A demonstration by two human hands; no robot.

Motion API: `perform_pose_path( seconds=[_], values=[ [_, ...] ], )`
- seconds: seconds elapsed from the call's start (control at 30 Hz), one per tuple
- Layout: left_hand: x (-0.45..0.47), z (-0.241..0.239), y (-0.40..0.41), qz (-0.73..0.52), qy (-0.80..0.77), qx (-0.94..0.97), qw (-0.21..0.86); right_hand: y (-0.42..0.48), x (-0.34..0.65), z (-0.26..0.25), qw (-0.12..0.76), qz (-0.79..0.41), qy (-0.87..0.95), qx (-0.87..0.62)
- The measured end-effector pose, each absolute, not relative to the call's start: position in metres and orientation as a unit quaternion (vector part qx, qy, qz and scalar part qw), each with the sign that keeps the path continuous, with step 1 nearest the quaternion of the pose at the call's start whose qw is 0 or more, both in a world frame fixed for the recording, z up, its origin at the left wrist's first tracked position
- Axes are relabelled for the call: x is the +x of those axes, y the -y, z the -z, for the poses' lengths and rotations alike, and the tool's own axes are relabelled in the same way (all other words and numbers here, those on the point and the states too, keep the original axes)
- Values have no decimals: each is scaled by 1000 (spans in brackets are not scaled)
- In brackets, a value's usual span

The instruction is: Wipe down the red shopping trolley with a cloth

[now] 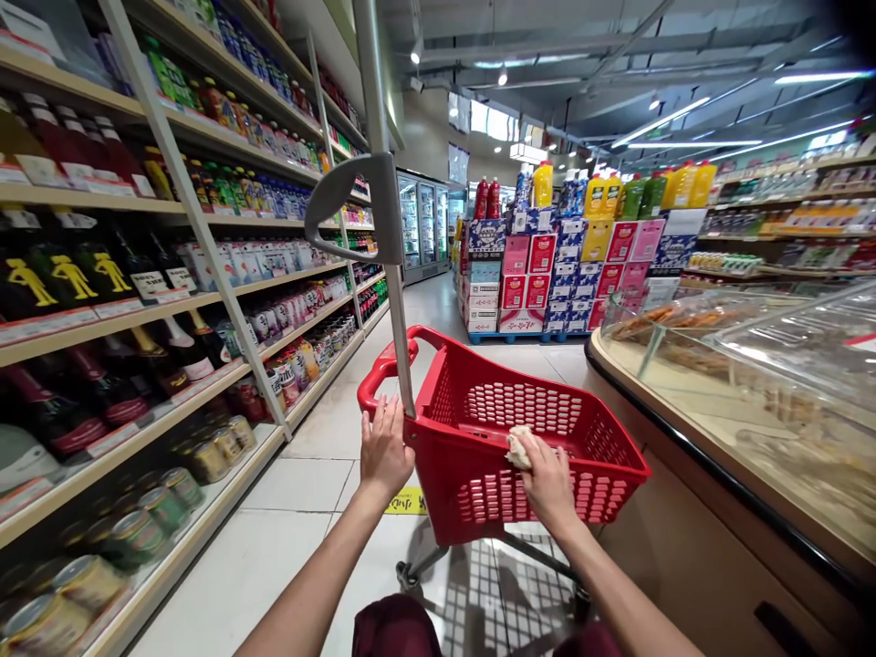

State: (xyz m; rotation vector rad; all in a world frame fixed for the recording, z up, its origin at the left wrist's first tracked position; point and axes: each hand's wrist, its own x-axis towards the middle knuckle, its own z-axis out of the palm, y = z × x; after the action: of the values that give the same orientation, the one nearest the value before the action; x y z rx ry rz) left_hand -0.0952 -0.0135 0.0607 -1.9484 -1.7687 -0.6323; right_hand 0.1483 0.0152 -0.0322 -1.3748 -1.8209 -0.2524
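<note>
A red plastic shopping basket point(581, 447) on a wheeled frame stands in the aisle right in front of me. Its grey pull handle point(383, 210) rises up from the near left corner. My left hand point(384, 449) rests against the basket's near left rim beside the handle pole, fingers stretched upward. My right hand point(547, 479) presses a crumpled pale cloth point(518, 447) on the near rim of the basket, fingers curled over it. The basket looks empty inside.
Shelves of bottles and cans point(137, 301) run along the left. A glass-topped food counter point(766, 392) curves along the right. Stacked boxes with drink bottles point(547, 265) stand ahead, fridges point(421, 224) behind. A yellow floor sticker point(407, 502) lies under the basket.
</note>
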Motion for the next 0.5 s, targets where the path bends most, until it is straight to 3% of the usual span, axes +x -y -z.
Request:
perform_pose_path(
  seconds=[0.2,0.5],
  values=[
    [-97,-63,12,228,635,-706,217,-20,99,11,402,90,780,-472],
    [-69,-38,14,312,605,-681,272,-20,233,66,346,159,695,-610]
  ],
)
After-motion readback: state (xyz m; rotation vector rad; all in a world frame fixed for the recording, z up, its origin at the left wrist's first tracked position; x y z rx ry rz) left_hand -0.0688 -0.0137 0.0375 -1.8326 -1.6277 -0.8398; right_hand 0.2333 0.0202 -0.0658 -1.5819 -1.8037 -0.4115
